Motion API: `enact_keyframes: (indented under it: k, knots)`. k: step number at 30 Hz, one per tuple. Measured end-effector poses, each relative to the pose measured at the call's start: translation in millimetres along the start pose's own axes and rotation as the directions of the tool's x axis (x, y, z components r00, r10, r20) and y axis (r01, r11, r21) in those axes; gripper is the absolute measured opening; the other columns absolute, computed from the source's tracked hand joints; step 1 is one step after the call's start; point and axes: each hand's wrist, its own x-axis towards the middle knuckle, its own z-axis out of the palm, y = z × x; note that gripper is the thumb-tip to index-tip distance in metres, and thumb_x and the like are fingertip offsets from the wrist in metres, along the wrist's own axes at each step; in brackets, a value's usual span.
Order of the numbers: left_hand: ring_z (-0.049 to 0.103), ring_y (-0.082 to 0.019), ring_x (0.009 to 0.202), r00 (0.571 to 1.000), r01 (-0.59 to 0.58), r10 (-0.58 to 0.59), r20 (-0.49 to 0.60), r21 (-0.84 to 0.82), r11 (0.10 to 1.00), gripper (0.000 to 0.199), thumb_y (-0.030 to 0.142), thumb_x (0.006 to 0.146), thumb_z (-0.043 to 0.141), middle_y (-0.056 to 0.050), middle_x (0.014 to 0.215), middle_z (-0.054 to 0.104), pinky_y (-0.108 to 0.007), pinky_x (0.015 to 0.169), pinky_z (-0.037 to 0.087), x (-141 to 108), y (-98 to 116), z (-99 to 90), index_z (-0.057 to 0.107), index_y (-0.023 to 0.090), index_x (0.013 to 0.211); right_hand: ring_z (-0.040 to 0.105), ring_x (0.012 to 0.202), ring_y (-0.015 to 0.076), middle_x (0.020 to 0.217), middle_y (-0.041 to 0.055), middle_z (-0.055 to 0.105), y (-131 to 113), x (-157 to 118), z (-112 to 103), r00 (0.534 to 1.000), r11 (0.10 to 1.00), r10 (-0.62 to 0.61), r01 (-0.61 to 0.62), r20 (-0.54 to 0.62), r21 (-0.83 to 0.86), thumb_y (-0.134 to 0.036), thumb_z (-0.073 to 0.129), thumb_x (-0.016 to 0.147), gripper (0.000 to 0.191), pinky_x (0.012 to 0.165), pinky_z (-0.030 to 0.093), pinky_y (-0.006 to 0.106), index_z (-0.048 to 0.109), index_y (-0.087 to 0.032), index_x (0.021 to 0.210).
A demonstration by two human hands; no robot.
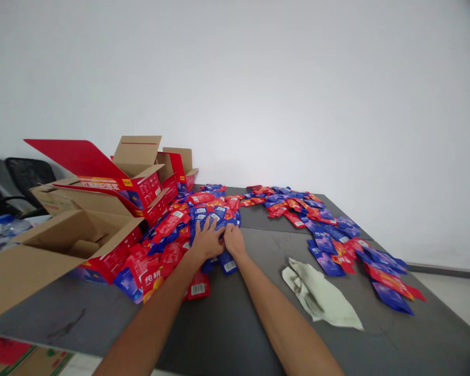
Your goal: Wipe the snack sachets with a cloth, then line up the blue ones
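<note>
Red and blue packets (172, 222) lie in a heap left of centre on the dark grey table (227, 324). My left hand (208, 241) rests on the heap's right side, its fingers spread over blue packets. Close beside it, nearly touching, my right hand (233, 239) has its fingers curled in at the heap's right edge; whatever they grip is hidden. Just below the two hands a blue packet (227, 262) with a barcode lies on the table, and a red one (198, 285) lies nearer to me.
Open red cardboard boxes (119, 250) stand along the left. More packets (321, 230) form a curved band down the right side. A pale cloth (323, 297) lies right of my forearms. Black chairs (29, 177) are at the far left, and a white wall stands behind.
</note>
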Motion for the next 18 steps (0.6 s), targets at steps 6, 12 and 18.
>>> enact_keyframes:
  k: [6,12,18]
  knots:
    - [0.015,-0.04,0.147,0.998,0.058,-0.059,0.021,0.037,0.998,0.058,0.049,0.079,0.055,-0.01,0.155,0.037,-0.066,0.113,0.001,2.4,17.1,-3.6,0.055,0.032,0.134,0.062,0.102,0.0177,0.111,0.0084,0.069,17.9,-7.0,-24.0,1.0,1.0,-0.012,0.012,-0.019,-0.021,-0.032,0.015,0.105,0.05,0.083,0.042,0.026,0.063,-0.019,0.101]
    - [0.018,-0.039,0.146,0.999,0.042,-0.042,-0.01,0.04,0.998,0.053,0.048,0.079,0.055,-0.012,0.151,0.043,-0.064,0.114,0.007,-1.5,43.2,-5.6,0.059,0.029,0.128,0.061,0.101,0.0187,0.11,0.0108,0.068,27.5,-31.1,-53.4,0.995,0.995,-0.035,0.026,-0.089,-0.099,-0.033,0.022,0.104,0.045,0.084,0.041,0.026,0.065,-0.018,0.099]
    - [0.021,-0.039,0.145,0.999,-0.019,0.02,-0.04,0.022,1.0,0.049,0.046,0.08,0.056,-0.014,0.147,0.046,-0.063,0.114,0.011,-1.2,78.3,-6.4,0.061,0.026,0.124,0.059,0.11,0.0197,0.117,0.0095,0.065,44.1,-55.1,-91.5,0.984,0.983,-0.067,0.038,-0.162,-0.18,-0.028,0.035,0.099,0.033,0.091,0.041,0.027,0.065,-0.02,0.11]
